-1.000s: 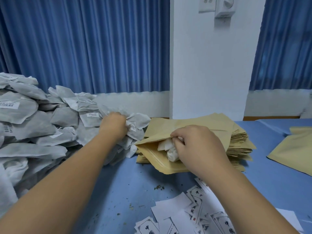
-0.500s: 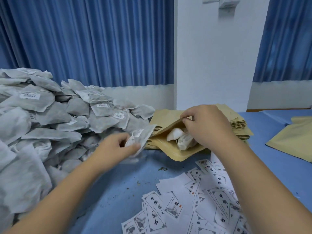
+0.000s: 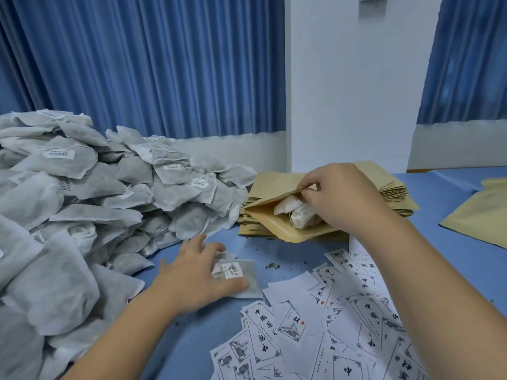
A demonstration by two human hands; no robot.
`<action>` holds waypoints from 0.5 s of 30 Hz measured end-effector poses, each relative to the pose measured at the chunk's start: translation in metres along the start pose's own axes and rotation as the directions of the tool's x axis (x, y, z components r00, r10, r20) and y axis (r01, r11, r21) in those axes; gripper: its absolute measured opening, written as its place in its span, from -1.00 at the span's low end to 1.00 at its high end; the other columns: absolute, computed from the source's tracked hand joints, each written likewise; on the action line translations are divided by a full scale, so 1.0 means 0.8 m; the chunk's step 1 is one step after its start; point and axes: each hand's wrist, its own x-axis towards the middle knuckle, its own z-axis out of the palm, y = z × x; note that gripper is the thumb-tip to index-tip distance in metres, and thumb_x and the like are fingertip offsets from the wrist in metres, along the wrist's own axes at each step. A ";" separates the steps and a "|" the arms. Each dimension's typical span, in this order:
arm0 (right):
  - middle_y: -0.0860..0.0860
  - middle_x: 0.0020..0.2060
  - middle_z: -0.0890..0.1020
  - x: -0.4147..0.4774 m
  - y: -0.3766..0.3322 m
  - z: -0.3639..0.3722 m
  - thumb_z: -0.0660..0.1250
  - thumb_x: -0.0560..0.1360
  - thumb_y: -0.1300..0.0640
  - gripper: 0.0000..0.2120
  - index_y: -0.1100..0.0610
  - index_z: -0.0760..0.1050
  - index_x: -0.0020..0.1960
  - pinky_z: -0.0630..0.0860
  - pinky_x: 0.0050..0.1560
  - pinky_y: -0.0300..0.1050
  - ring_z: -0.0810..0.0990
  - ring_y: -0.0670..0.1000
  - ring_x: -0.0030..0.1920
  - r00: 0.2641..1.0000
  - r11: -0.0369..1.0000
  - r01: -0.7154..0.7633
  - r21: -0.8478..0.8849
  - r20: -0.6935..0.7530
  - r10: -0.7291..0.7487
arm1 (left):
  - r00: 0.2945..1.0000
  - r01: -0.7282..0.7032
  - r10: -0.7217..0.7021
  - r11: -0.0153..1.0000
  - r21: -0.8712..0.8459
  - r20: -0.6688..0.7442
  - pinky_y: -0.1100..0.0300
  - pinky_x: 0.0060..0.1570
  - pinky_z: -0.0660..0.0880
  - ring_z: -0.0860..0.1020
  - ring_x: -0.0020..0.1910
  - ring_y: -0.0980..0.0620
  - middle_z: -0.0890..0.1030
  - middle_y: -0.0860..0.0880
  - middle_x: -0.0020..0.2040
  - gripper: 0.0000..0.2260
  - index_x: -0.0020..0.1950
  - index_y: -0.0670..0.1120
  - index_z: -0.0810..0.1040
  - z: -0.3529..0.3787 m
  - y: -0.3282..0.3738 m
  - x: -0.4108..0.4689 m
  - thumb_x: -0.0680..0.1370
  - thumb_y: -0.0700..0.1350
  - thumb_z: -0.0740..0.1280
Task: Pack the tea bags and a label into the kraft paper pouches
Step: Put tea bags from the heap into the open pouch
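The left hand point(image 3: 197, 272) lies low on the table point(image 3: 452, 242), in front of the big pile point(image 3: 82, 201) of grey tea bags that fills the left side. Its fingers are spread and almost straight, not clenched. Under the thumb and the first finger there is 1 tea bag point(image 3: 244, 275), flat on the blue surface, with its small barcode tag facing up. The hand presses on this bag rather than closing around it. The bag is just beside the near edge of the pile and touches the first of the labels point(image 3: 343, 311).

The right hand point(image 3: 343, 198) is further back, at the pouch point(image 3: 274, 226). The thumb and first finger pinch the upper lip of the pouch and lift it, so the mouth stands open toward the left. The other fingers are curled near the opening. At least 2 white bags point(image 3: 296, 215) are inside the mouth, partly out of it, and touch the curled fingers. The pouch lies on top of the stack point(image 3: 389, 193) of flat kraft pouches, which is just right of the pile and touches it.

The labels are white slips with black characters and small drawings. They lie loose and overlapping on the near right part of the table, under the right forearm. Some green crumbs point(image 3: 273, 266) are on the table between the tea bag and the stack. A second pouch point(image 3: 480, 218) lies apart at the right edge. Behind everything hangs a blue curtain point(image 3: 164, 64), with a white pillar point(image 3: 356, 91) in the middle.
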 end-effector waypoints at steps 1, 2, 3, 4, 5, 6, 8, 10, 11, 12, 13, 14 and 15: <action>-0.05 -0.19 0.59 0.000 0.000 0.001 0.26 0.50 0.10 -0.79 -0.10 0.64 0.00 0.35 -0.25 -0.17 0.56 0.04 -0.09 1.000 1.000 0.003 0.002 0.002 -0.003 | 0.998 0.029 -0.031 0.998 0.048 0.053 -0.19 0.37 0.23 0.16 0.48 -0.01 0.03 0.15 0.50 -0.19 0.37 0.30 0.22 0.004 -0.001 0.001 0.18 0.60 0.15; -0.05 -0.18 0.60 -0.001 0.000 0.002 0.26 0.49 0.10 -0.79 -0.10 0.64 0.00 0.35 -0.24 -0.17 0.56 0.04 -0.09 1.000 1.000 0.003 0.003 0.004 -0.004 | 0.994 0.049 -0.056 0.996 0.073 0.093 -0.18 0.36 0.25 0.15 0.49 -0.04 0.02 0.12 0.52 -0.16 0.41 0.30 0.18 0.007 -0.003 0.003 0.20 0.61 0.16; -0.05 -0.16 0.61 -0.001 0.000 0.003 0.26 0.49 0.10 -0.79 -0.10 0.64 0.00 0.35 -0.24 -0.18 0.56 0.04 -0.08 1.000 1.000 0.004 0.002 0.005 -0.004 | 0.991 0.068 -0.076 0.995 0.072 0.112 -0.15 0.34 0.29 0.21 0.46 -0.07 0.05 0.08 0.52 -0.16 0.43 0.30 0.16 0.009 -0.006 0.005 0.22 0.60 0.16; -0.05 -0.16 0.61 -0.001 -0.001 0.004 0.26 0.49 0.10 -0.79 -0.11 0.64 0.00 0.35 -0.25 -0.18 0.56 0.04 -0.08 1.000 1.000 0.006 -0.001 0.007 -0.006 | 0.990 0.081 -0.088 0.995 0.065 0.113 -0.11 0.32 0.34 0.29 0.42 -0.08 0.11 0.05 0.50 -0.18 0.43 0.30 0.16 0.009 -0.008 0.006 0.24 0.59 0.17; -0.05 -0.16 0.61 -0.001 -0.001 0.005 0.26 0.49 0.10 -0.79 -0.11 0.64 0.00 0.35 -0.26 -0.18 0.56 0.04 -0.09 1.000 1.000 0.010 -0.003 0.011 -0.010 | 0.990 0.086 -0.094 0.993 0.075 0.107 -0.08 0.29 0.37 0.35 0.37 -0.08 0.17 0.03 0.46 -0.20 0.43 0.30 0.18 0.010 -0.009 0.007 0.25 0.58 0.18; -0.05 -0.17 0.60 -0.001 -0.001 0.006 0.27 0.49 0.10 -0.79 -0.11 0.63 0.00 0.36 -0.26 -0.18 0.56 0.04 -0.09 1.000 1.000 0.014 -0.004 0.014 -0.014 | 0.991 0.082 -0.091 0.992 0.094 0.100 -0.05 0.27 0.40 0.39 0.32 -0.07 0.24 0.02 0.41 -0.22 0.41 0.29 0.21 0.009 -0.008 0.007 0.26 0.57 0.20; -0.06 -0.18 0.59 -0.001 0.000 0.008 0.27 0.50 0.10 -0.79 -0.11 0.63 0.01 0.38 -0.24 -0.17 0.57 0.04 -0.09 1.000 1.000 0.017 -0.005 0.016 -0.017 | 0.995 0.063 -0.069 0.995 0.078 0.073 -0.01 0.19 0.45 0.46 0.18 -0.04 0.38 0.03 0.24 -0.32 0.30 0.25 0.31 0.006 -0.002 0.005 0.27 0.51 0.29; -0.07 -0.21 0.58 -0.001 0.000 0.009 0.27 0.50 0.10 -0.79 -0.11 0.63 0.01 0.36 -0.26 -0.18 0.56 0.03 -0.10 1.000 1.000 0.022 -0.007 0.014 -0.022 | 0.998 0.060 -0.059 0.997 -0.051 0.017 0.04 0.07 0.50 0.49 0.05 0.01 0.45 0.04 0.09 -0.47 0.10 0.16 0.39 0.003 0.003 0.003 0.27 0.37 0.43; -0.09 -0.23 0.56 -0.001 0.001 0.009 0.27 0.50 0.10 -0.79 -0.11 0.63 0.01 0.34 -0.30 -0.20 0.56 0.02 -0.10 1.000 1.000 0.027 -0.010 0.010 -0.027 | 0.998 0.068 -0.069 0.990 -0.124 -0.004 0.06 0.01 0.51 0.51 0.01 0.00 0.48 0.03 0.05 -0.53 0.01 0.13 0.39 0.002 0.004 0.002 0.26 0.30 0.47; -0.09 -0.24 0.55 -0.001 0.001 0.009 0.27 0.50 0.10 -0.79 -0.11 0.63 0.01 0.32 -0.33 -0.22 0.55 0.01 -0.11 1.000 0.999 0.031 -0.012 0.006 -0.031 | 0.997 0.079 -0.081 0.983 -0.166 -0.006 0.07 -0.02 0.51 0.51 0.00 -0.01 0.49 0.01 0.04 -0.56 -0.03 0.12 0.38 0.001 0.005 0.002 0.27 0.25 0.49; -0.10 -0.25 0.55 -0.001 0.002 0.009 0.27 0.49 0.10 -0.79 -0.12 0.63 0.00 0.31 -0.35 -0.24 0.55 0.01 -0.12 0.999 0.999 0.032 -0.012 0.001 -0.032 | 0.996 0.092 -0.092 0.982 -0.162 0.010 0.06 -0.01 0.50 0.51 0.02 -0.03 0.49 0.00 0.04 -0.57 -0.03 0.11 0.36 -0.001 0.005 0.001 0.30 0.25 0.47; -0.10 -0.26 0.54 -0.001 0.002 0.009 0.27 0.49 0.09 -0.80 -0.12 0.63 -0.01 0.30 -0.35 -0.26 0.55 0.01 -0.12 1.000 0.999 0.031 -0.007 -0.001 -0.031 | 0.994 0.106 -0.102 0.987 -0.124 0.032 0.05 0.02 0.48 0.49 0.06 -0.05 0.49 -0.01 0.06 -0.59 0.01 0.11 0.35 -0.001 0.004 0.001 0.34 0.28 0.42; -0.10 -0.27 0.54 0.000 0.002 0.009 0.27 0.49 0.09 -0.80 -0.12 0.63 -0.01 0.30 -0.35 -0.25 0.55 0.01 -0.13 1.000 1.000 0.029 -0.002 -0.002 -0.029 | 0.992 0.118 -0.115 0.991 -0.070 0.050 0.05 0.07 0.46 0.46 0.10 -0.06 0.49 -0.01 0.07 -0.60 0.05 0.12 0.34 0.000 0.003 0.001 0.40 0.31 0.34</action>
